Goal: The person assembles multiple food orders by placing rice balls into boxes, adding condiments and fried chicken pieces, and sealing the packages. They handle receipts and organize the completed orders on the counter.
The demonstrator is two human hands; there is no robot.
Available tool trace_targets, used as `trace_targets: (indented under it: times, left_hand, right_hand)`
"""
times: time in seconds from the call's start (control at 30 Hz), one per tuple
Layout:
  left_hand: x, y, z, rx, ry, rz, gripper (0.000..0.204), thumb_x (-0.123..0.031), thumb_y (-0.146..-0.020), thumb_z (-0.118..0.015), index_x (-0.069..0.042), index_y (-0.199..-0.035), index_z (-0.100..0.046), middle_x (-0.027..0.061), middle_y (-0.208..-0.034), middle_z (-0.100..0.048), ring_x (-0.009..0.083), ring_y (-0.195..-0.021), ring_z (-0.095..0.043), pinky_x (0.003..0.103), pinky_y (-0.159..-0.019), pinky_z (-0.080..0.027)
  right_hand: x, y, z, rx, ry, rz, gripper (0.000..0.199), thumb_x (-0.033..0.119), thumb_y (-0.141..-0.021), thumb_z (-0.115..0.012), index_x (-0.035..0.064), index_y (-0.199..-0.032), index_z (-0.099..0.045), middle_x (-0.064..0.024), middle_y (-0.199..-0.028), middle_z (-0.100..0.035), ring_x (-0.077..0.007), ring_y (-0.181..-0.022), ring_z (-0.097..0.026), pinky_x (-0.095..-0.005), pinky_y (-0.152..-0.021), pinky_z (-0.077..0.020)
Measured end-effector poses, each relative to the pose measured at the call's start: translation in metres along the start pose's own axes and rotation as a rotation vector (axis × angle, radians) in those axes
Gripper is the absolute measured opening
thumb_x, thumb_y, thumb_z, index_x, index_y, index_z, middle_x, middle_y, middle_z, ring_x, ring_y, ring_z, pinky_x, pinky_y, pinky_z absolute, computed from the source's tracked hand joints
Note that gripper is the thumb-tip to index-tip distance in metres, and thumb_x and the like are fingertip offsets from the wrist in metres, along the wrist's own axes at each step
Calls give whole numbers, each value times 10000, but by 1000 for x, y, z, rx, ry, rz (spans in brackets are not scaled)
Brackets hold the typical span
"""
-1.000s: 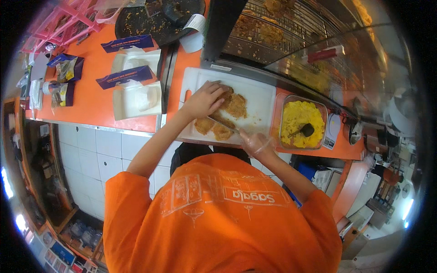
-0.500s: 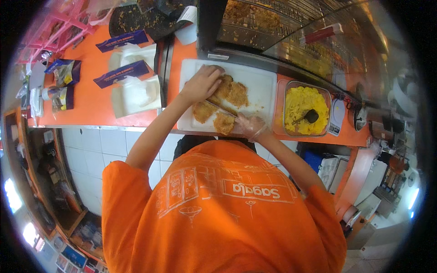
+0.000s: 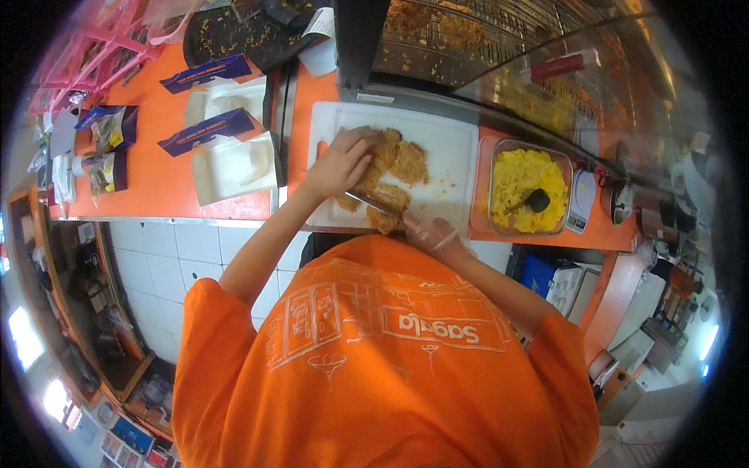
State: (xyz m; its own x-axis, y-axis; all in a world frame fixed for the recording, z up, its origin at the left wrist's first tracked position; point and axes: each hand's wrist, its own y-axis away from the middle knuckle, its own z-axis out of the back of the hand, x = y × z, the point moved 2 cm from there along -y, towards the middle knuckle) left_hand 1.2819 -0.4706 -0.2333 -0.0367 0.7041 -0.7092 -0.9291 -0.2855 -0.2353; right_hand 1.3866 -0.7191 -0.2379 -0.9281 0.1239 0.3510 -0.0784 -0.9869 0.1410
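Several breaded, fried cutlets (image 3: 396, 161) lie on a white cutting board (image 3: 449, 144) on the orange counter. My left hand (image 3: 342, 161), bare, presses down on the left cutlet. My right hand (image 3: 430, 232), in a clear glove, holds a knife (image 3: 374, 204) at the board's near edge. The blade lies across the nearest cutlet, pointing toward my left hand. My orange shirt hides the lower part of both arms.
A clear tray of yellow food (image 3: 524, 183) with a black spoon (image 3: 534, 201) stands right of the board. White foam boxes (image 3: 232, 165) and dark blue packets (image 3: 206, 132) lie to the left. A dark crumb-covered tray (image 3: 234, 35) sits at the back, a glass display case (image 3: 499, 54) behind the board.
Both hands stay on the cutlets while the knife works across the nearest piece. My head has moved, so the counter sits slightly differently in view.
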Motion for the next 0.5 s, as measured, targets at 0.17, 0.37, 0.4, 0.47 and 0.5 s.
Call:
trace_targets:
  times: [0.17, 0.37, 0.4, 0.47, 0.5]
  left_hand:
    - [-9, -7, 2, -40, -177, -60, 271, -169, -925, -518, -61, -1173, -523, 151, -1219, -531, 369, -1177, -490, 500, -1024, -381]
    - [-16, -48, 28, 8, -91, -144, 183, -205, -944, -504, -60, -1042, -560, 145, -993, -614, 368, -901, -613, 464, -765, -513]
    - [-19, -53, 29, -12, -84, -238, 181, -210, -947, -501, -61, -1027, -565, 141, -956, -624, 369, -850, -626, 464, -727, -521]
    - [-13, -78, 22, 77, -57, -213, 206, -233, -958, -485, -62, -1019, -583, 139, -941, -636, 375, -818, -631, 469, -735, -520]
    - [-8, -89, 19, 108, -49, -220, 220, -244, -963, -477, -63, -1016, -591, 138, -933, -642, 378, -803, -633, 471, -739, -519]
  right_hand:
    - [-5, -6, -6, -124, -52, 28, 331, 214, -872, -574, 103, -1174, -496, -175, -566, -553, -386, -494, -587, -492, -419, -447]
    - [-36, -27, 32, -41, -145, 47, 281, 257, -919, -549, 58, -1117, -527, -213, -629, -586, -417, -556, -605, -509, -491, -478]
    - [-38, -31, 42, 0, -92, 23, 273, 258, -926, -542, 53, -1107, -531, -223, -640, -591, -420, -570, -611, -511, -507, -485]
    - [-44, -44, 62, 130, -80, -118, 243, 237, -942, -502, 55, -1101, -528, -238, -666, -600, -421, -619, -630, -518, -552, -496]
    - [-47, -51, 70, 186, -54, -189, 230, 226, -949, -482, 56, -1098, -527, -245, -679, -605, -421, -644, -639, -521, -575, -502]
